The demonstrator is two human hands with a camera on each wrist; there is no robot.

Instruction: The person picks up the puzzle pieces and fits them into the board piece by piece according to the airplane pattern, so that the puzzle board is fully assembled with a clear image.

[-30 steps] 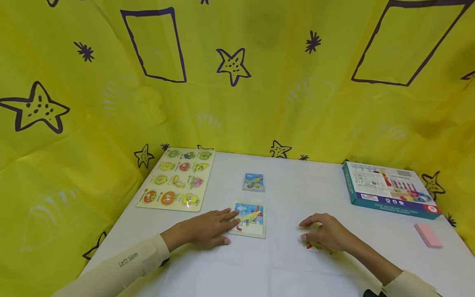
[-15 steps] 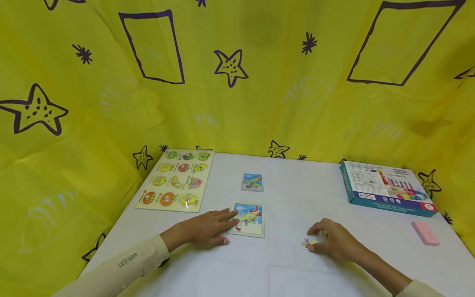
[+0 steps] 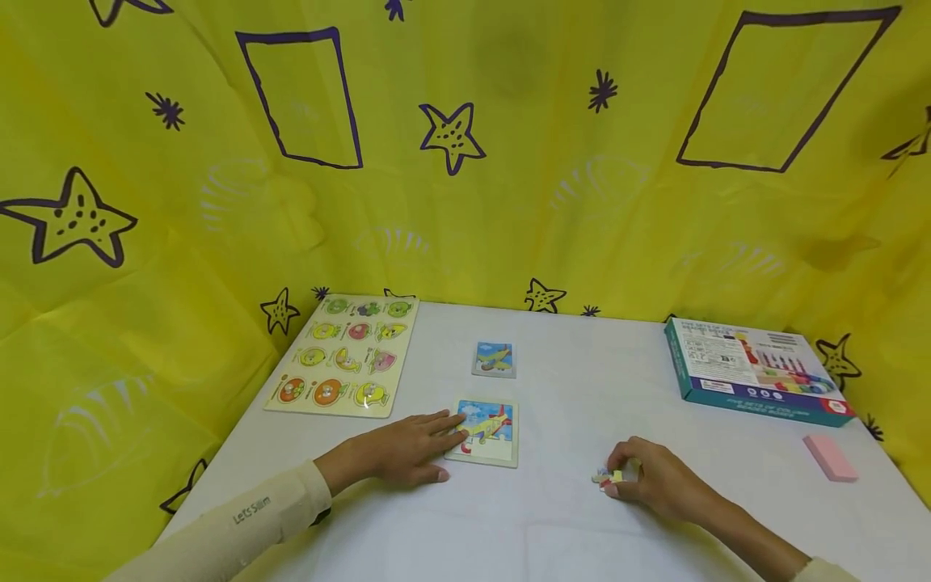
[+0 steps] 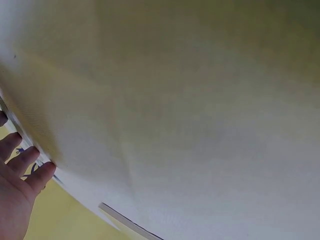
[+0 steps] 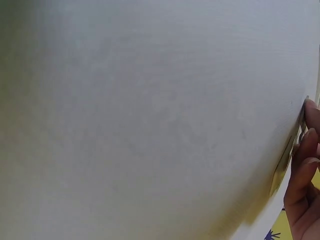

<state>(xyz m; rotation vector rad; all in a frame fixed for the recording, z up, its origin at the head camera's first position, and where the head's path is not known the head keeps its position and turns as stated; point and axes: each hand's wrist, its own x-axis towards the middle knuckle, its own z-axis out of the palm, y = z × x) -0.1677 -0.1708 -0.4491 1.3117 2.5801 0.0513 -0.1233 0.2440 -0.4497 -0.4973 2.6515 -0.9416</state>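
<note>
An airplane jigsaw puzzle (image 3: 489,422) in a square frame lies mid-table, part of its lower area blank white. My left hand (image 3: 407,449) rests beside it, straight fingertips overlapping its left edge. To the right, my right hand (image 3: 658,481) pinches a small jigsaw piece (image 3: 617,478) between thumb and curled fingers, low over the cloth. Other coloured bits show right beside that piece, partly covered by the fingertips. In the right wrist view the fingers (image 5: 305,165) are at the frame's edge with thin pieces by their tips. A smaller airplane picture (image 3: 494,358) lies behind the puzzle.
A fruit puzzle board (image 3: 342,356) lies at the back left. At the back right is a flat toy box (image 3: 760,370), with a pink block (image 3: 830,457) in front of it. A yellow patterned curtain (image 3: 509,218) hangs behind the white-covered table (image 3: 567,550).
My right hand has moved slightly to the right and down, and its thumb and fingers have closed on a jigsaw piece. The left hand stays in place at the puzzle.
</note>
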